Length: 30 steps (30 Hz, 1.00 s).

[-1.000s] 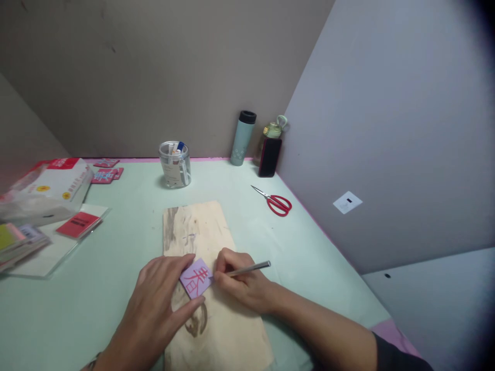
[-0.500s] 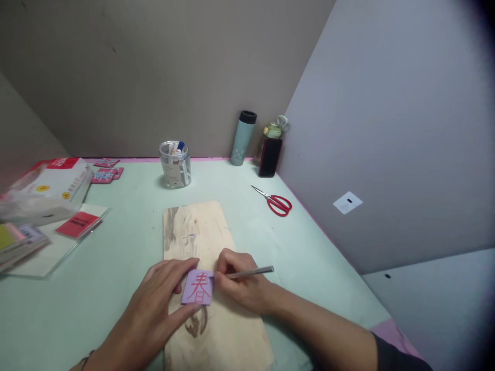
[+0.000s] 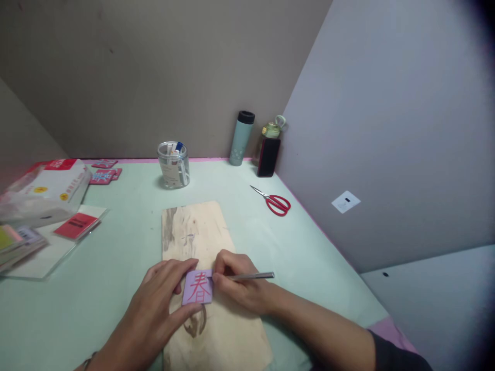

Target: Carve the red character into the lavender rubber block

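A small purple square (image 3: 187, 297) with a red Chinese character on it lies on the wooden board (image 3: 209, 226). My left hand (image 3: 158, 296) holds the square down between the fingertips at its upper left and the thumb along its lower edge. In a writing-style pinch, my right hand (image 3: 237, 281) grips a slim silver craft knife (image 3: 257, 275) at the right side of the square. The knife's tip is near the upper right of the red character; whether it touches is too small to tell.
Red-handled scissors (image 3: 277, 204) lie right of the board. Behind stand a clear jar of pens (image 3: 174, 172), a teal tumbler (image 3: 242, 139) and a phone (image 3: 268, 157) before a green bottle (image 3: 271, 129). Leftward are a plastic bag (image 3: 58, 188), pink squares (image 3: 101, 176) and a red packet (image 3: 76, 225).
The view has shifted very slightly. The knife's rear end sits a little lower, and the right fingers have moved slightly to the left; the left hand keeps its hold on the square.
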Available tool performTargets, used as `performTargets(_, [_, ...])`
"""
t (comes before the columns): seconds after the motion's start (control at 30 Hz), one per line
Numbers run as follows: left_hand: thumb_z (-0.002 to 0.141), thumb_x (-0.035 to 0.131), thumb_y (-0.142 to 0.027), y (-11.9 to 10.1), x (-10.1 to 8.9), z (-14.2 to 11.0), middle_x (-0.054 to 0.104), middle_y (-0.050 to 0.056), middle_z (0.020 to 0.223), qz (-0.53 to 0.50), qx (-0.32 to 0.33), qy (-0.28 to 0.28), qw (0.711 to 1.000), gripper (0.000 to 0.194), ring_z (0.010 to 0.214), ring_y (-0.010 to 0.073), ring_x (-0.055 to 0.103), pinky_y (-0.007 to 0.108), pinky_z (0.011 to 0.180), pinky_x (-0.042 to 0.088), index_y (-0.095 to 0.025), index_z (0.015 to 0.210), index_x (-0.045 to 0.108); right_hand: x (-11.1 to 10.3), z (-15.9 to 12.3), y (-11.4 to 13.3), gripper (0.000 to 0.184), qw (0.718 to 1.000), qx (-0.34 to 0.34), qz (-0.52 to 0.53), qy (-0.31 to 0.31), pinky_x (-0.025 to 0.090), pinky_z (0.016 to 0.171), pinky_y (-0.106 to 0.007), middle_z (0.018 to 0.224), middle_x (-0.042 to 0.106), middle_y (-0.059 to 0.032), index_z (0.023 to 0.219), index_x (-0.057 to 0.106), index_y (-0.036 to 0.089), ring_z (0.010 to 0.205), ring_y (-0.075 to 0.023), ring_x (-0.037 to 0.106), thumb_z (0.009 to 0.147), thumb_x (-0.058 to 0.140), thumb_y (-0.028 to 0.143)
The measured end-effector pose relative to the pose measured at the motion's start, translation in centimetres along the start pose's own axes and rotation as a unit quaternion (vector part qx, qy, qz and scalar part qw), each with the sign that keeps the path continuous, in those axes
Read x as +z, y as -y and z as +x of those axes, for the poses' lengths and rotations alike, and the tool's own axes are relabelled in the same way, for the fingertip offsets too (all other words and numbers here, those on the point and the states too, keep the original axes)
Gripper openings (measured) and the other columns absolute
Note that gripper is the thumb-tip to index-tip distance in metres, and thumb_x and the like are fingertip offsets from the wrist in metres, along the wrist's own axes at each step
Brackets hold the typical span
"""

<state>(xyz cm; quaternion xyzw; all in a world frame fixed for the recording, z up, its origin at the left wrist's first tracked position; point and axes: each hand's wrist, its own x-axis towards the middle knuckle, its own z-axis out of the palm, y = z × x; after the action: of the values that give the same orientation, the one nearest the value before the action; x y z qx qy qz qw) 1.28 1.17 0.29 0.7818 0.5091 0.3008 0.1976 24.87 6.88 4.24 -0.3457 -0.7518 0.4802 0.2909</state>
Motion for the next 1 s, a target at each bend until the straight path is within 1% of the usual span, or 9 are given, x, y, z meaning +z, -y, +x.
performTargets(0.1, [0.097,0.067,-0.046,-0.18,-0.03,0.04,0.065,0.004,0.119,-0.010,-0.011,0.003,1.000,0.048,0.103,0.0261,0.062,0.041,0.092,0.052,-0.036,0.141,0.051,-0.03,-0.05,0.09,0.018,1.000,-0.005,-0.003,0.004,0.037,0.060,-0.028,0.072,0.052,0.0024,0.078,0.045,0.023,0.064,-0.0136,0.045,0.091,0.057,0.027])
performTargets(0.2, [0.094,0.071,-0.047,-0.12,-0.07,0.20,0.065,0.003,0.119,-0.012,-0.008,0.009,1.000,0.044,0.110,0.0281,0.060,0.041,0.094,0.052,-0.036,0.135,0.057,-0.12,-0.09,0.23,0.017,1.000,-0.015,-0.003,0.004,0.037,0.060,-0.027,0.072,0.051,0.0026,0.078,0.046,0.023,0.063,-0.0134,0.045,0.091,0.057,0.027])
performTargets(0.4, [0.093,0.072,-0.044,-0.10,-0.36,0.39,0.066,0.004,0.119,-0.005,-0.017,0.017,1.000,0.043,0.109,0.0277,0.061,0.039,0.092,0.054,-0.034,0.133,0.060,-0.17,-0.16,0.21,0.015,1.000,-0.021,0.004,0.002,0.037,0.061,-0.026,0.072,0.052,0.0026,0.079,0.048,0.022,0.063,-0.0129,0.045,0.089,0.058,0.026])
performTargets(0.53, [0.094,0.071,-0.046,-0.24,-0.42,0.40,0.066,0.005,0.119,-0.005,-0.013,0.017,1.000,0.042,0.110,0.0281,0.061,0.040,0.093,0.054,-0.034,0.132,0.060,-0.07,-0.18,-0.04,0.017,0.999,-0.043,0.016,0.018,0.041,0.063,-0.027,0.075,0.057,0.0007,0.078,0.050,0.022,0.066,-0.0142,0.049,0.090,0.059,0.029])
performTargets(0.6, [0.093,0.071,-0.046,-0.22,-0.37,0.44,0.066,0.004,0.119,-0.005,-0.018,0.021,1.000,0.042,0.111,0.0279,0.061,0.040,0.093,0.054,-0.035,0.132,0.060,0.00,-0.18,-0.13,0.017,0.999,-0.049,0.016,0.016,0.041,0.064,-0.028,0.074,0.057,0.0004,0.077,0.050,0.022,0.066,-0.0148,0.050,0.090,0.059,0.029])
performTargets(0.77, [0.092,0.072,-0.045,-0.16,-0.28,0.54,0.067,0.004,0.119,0.001,-0.018,0.015,1.000,0.042,0.110,0.0278,0.062,0.039,0.093,0.054,-0.035,0.132,0.061,0.12,-0.17,-0.12,0.018,0.999,-0.020,0.004,-0.024,0.037,0.060,-0.028,0.071,0.053,0.0018,0.075,0.044,0.023,0.063,-0.0139,0.045,0.089,0.056,0.027])
performTargets(0.9, [0.094,0.070,-0.047,-0.28,-0.29,0.41,0.067,0.005,0.117,-0.007,-0.013,0.005,1.000,0.041,0.107,0.0276,0.062,0.039,0.091,0.055,-0.034,0.132,0.060,0.12,-0.14,-0.03,0.021,0.999,-0.008,0.004,-0.030,0.036,0.059,-0.027,0.070,0.052,0.0018,0.075,0.042,0.023,0.063,-0.0141,0.044,0.091,0.056,0.028])
performTargets(1.0, [0.093,0.071,-0.047,-0.24,-0.26,0.31,0.066,0.004,0.117,-0.010,-0.018,0.010,1.000,0.042,0.107,0.0276,0.062,0.040,0.091,0.054,-0.035,0.132,0.059,0.08,-0.11,-0.01,0.021,1.000,-0.004,0.001,-0.023,0.036,0.059,-0.027,0.070,0.052,0.0021,0.076,0.043,0.023,0.063,-0.0142,0.044,0.091,0.056,0.029])
